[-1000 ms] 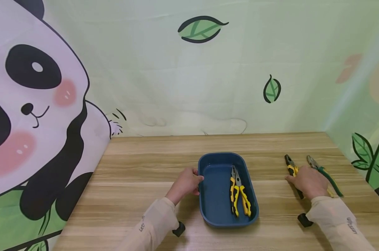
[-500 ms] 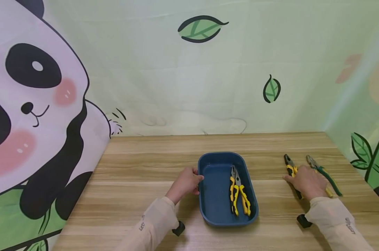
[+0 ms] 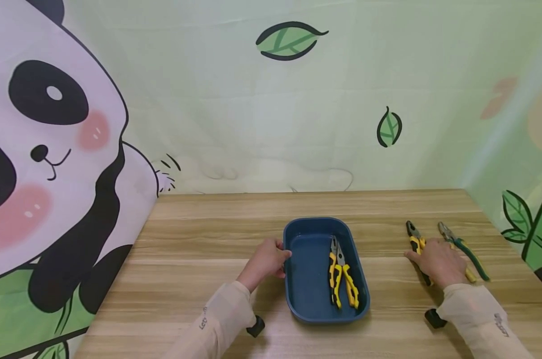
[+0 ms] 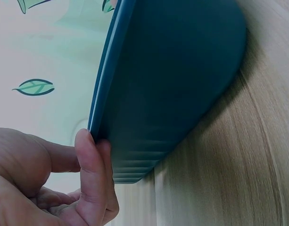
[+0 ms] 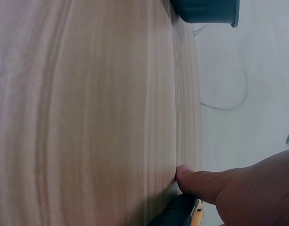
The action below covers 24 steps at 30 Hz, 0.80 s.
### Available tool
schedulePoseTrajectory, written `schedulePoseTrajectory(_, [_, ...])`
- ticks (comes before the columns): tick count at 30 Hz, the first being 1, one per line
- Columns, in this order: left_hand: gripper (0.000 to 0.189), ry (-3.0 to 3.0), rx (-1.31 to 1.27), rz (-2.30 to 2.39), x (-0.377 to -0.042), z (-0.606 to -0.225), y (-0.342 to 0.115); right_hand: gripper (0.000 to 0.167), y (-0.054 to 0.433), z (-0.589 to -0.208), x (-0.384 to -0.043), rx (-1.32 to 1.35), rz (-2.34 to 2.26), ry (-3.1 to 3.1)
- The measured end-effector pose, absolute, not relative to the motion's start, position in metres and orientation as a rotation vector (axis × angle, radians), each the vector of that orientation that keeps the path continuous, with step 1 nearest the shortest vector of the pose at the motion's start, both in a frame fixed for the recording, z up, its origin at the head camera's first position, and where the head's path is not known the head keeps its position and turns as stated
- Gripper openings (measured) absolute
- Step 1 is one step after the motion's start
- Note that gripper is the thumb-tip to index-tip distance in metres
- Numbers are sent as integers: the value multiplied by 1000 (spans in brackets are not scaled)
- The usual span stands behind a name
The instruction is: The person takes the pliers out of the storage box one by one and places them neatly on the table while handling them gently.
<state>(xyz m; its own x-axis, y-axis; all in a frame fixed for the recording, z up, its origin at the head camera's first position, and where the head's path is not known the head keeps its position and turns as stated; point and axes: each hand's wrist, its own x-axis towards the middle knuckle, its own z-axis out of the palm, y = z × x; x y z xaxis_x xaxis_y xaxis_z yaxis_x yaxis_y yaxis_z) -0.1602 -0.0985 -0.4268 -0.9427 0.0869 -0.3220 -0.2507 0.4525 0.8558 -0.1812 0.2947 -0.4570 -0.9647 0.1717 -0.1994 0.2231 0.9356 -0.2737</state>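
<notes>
In the head view a blue plastic tray (image 3: 306, 289) stands on the table. My left hand (image 3: 264, 262) pinches its left rim between thumb and fingers; the left wrist view shows fingertips on the tray's outer wall (image 4: 172, 80). Yellow-and-black pliers (image 3: 338, 286) lie in the tray's right half, long noses pointing away from me. On the right, my right hand (image 3: 441, 262) grips another pair of yellow-and-black pliers (image 3: 415, 243), palm down, covering much of them. Its thumb lies along a black handle (image 5: 175, 212) in the right wrist view. The other fingers are mostly hidden.
Just right of my right hand lie pliers with green handles (image 3: 472, 257). Wood-grain table (image 3: 185, 289) surrounds the tray. A fabric backdrop (image 3: 208, 99) with a panda and leaves rises behind the table and along its sides.
</notes>
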Motion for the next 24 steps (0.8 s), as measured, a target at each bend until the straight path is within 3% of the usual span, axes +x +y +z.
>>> schedulePoseTrajectory(24, [10, 2400, -145, 1467, -160, -427, -98, 52, 296, -455, -175, 208, -489, 2915])
